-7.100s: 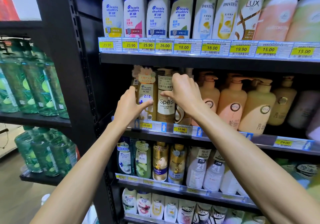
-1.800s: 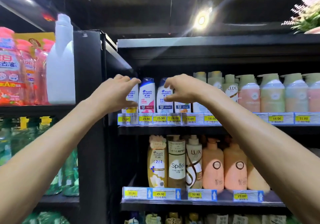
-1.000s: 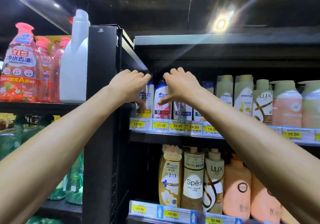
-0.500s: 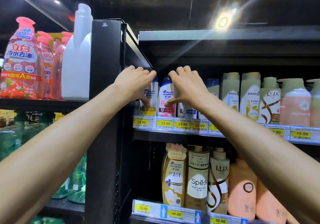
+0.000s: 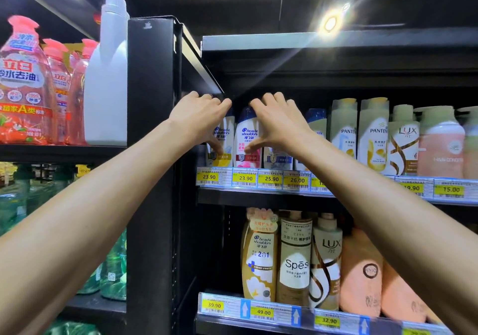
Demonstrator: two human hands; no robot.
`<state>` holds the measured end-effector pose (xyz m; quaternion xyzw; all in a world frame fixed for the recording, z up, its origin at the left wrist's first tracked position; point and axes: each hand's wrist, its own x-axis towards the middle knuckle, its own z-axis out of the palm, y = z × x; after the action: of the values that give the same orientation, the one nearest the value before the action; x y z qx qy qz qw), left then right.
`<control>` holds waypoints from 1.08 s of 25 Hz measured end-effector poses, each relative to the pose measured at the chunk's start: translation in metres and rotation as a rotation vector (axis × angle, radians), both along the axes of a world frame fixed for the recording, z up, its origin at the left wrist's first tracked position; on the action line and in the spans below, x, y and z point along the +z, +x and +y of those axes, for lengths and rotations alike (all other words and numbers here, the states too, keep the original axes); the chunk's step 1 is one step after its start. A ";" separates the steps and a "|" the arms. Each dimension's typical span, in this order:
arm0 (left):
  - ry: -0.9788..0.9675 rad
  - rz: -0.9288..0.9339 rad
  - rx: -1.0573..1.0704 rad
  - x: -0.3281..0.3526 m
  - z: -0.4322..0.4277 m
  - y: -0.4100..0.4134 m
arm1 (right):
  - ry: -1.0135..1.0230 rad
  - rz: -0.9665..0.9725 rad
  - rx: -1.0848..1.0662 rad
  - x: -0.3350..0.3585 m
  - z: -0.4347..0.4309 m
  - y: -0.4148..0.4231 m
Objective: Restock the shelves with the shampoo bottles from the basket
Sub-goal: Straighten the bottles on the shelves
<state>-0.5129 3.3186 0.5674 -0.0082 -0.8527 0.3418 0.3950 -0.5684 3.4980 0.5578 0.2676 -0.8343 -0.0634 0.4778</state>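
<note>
White shampoo bottles with blue caps, four of them, stand in a row at the left end of the upper shelf [image 5: 232, 197]. Both bare arms reach up to them, palms turned away. The left hand [image 5: 200, 118] clasps the yellow-banded bottle [image 5: 227, 140], fingers over its cap, thumb down its front. The right hand [image 5: 279, 125] sits at three o'clock from it, covering the blue-banded bottle [image 5: 278, 158]. Its thumb touches the pink-banded bottle [image 5: 245, 138] between the two hands. Whether that hand grips or merely rests, I can't tell.
</note>
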 end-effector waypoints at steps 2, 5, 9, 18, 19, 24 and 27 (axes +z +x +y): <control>0.008 -0.003 -0.002 0.000 -0.001 0.000 | 0.004 -0.006 0.000 0.000 0.001 0.000; 0.055 -0.027 -0.015 0.002 0.000 0.001 | 0.019 -0.013 0.008 0.000 0.005 0.005; 0.242 -0.037 -0.164 0.010 0.004 0.011 | 0.007 -0.030 0.050 0.010 0.031 0.017; 0.280 -0.054 -0.391 0.001 0.049 0.014 | 0.017 -0.077 -0.074 0.026 0.099 0.018; 0.270 -0.053 -0.399 0.000 0.057 0.011 | 0.022 -0.075 -0.079 0.027 0.104 0.017; 0.216 -0.043 -0.328 -0.002 0.078 -0.012 | 0.027 -0.084 -0.105 0.028 0.116 0.014; 0.203 -0.036 -0.256 0.001 0.071 -0.018 | 0.034 -0.087 -0.085 0.025 0.112 0.013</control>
<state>-0.5313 3.3896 0.5679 -0.0829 -0.8818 0.2005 0.4187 -0.5557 3.6103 0.5828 0.2423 -0.8637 -0.0862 0.4335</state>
